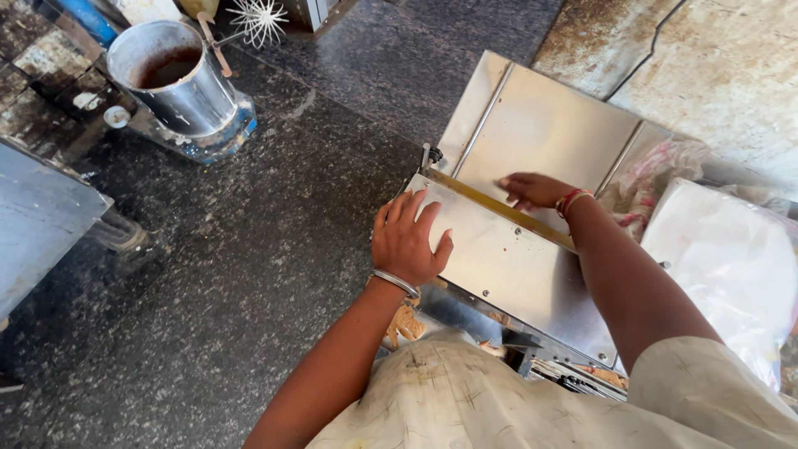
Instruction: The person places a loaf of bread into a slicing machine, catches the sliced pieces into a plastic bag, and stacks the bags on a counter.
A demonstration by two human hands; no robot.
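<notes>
The left hand [407, 239] lies flat w/ fingers spread on the steel machine's lower plate [507, 274], at 9 o'clock of the brass strip [499, 208], prob. steadying it, while the right hand [532, 189], open, presses at 12, gripping nothing.

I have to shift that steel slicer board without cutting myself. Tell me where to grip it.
Judging by its shape, grip the steel slicer board by its bare outer edges, from the sides. The left hand already lies flat at the near left corner; the right hand sits by the slanted blade slot, which is best avoided.
</notes>
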